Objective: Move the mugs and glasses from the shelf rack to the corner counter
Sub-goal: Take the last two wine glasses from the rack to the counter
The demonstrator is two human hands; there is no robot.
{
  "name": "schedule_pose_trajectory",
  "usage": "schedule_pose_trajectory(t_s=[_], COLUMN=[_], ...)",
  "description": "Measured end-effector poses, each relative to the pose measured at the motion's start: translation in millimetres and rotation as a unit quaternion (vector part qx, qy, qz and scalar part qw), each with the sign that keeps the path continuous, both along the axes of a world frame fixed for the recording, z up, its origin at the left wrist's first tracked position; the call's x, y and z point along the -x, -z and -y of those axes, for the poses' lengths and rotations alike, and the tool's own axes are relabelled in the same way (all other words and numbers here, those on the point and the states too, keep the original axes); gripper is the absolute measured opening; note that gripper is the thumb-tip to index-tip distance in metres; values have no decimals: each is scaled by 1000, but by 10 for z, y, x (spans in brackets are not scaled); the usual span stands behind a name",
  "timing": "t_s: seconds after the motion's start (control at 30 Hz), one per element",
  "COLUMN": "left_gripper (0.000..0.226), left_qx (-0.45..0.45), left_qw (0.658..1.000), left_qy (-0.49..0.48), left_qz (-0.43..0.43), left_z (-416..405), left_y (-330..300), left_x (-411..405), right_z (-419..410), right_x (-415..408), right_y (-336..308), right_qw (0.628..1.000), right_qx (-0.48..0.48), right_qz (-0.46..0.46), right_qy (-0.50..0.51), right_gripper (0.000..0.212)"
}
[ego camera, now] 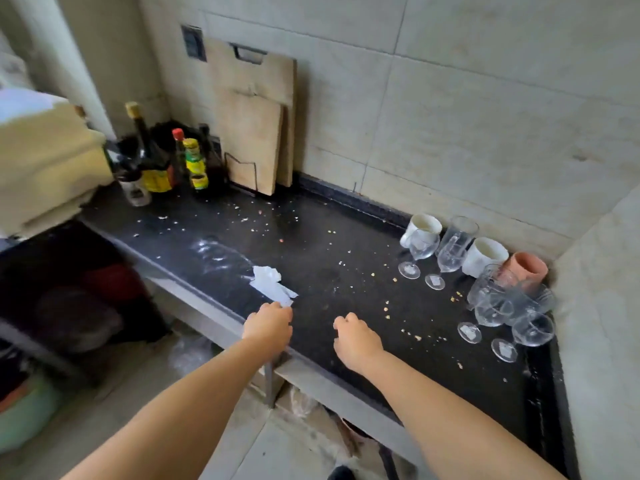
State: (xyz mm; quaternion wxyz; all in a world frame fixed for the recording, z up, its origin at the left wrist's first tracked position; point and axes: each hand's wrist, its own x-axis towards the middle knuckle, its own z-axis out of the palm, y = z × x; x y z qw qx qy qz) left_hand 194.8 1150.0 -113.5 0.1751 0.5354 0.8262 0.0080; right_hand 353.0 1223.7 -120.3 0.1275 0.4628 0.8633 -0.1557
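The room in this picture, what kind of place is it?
Most likely a home kitchen: a dark counter along tiled walls, wooden cutting boards leaning at the back, sauce bottles in the corner, and mugs and wine glasses at the right.

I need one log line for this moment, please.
left hand: empty | right hand: empty | mugs, glasses: on counter, right corner

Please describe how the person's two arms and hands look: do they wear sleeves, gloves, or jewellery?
Both forearms are bare, with no sleeve visible up to the frame's bottom edge. The left hand and the right hand wear no gloves. No watch, bracelet or ring shows on the visible backs of the hands and wrists.
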Motion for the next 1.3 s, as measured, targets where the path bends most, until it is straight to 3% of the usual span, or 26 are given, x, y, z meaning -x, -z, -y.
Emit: schedule_pose_trajectory(t_s=[0.23, 0.47, 0.8, 1.3], left_gripper=[30, 28, 28, 29], left_qx=[-28, -21, -37, -34], left_qw=[981, 933, 814, 654], left_qy=[-184, -344, -578, -753], left_qz=[-44, -100, -57, -65], left_z=[1999, 3780, 5970, 8653], left_y=[-325, -480, -148, -448], left_x=[1110, 1697, 2105, 2902], right_z=[1465, 2864, 4961, 7901], right_x=[1550, 2632, 3945, 5631], right_y=[-319, -493, -343, -518], right_qw=[977, 918, 788, 636], right_qx=[-16, -52, -34, 0], right_qz=[-45, -67, -38, -65], right_qy=[-209, -388, -614, -769], right_gripper=[37, 40, 41, 39])
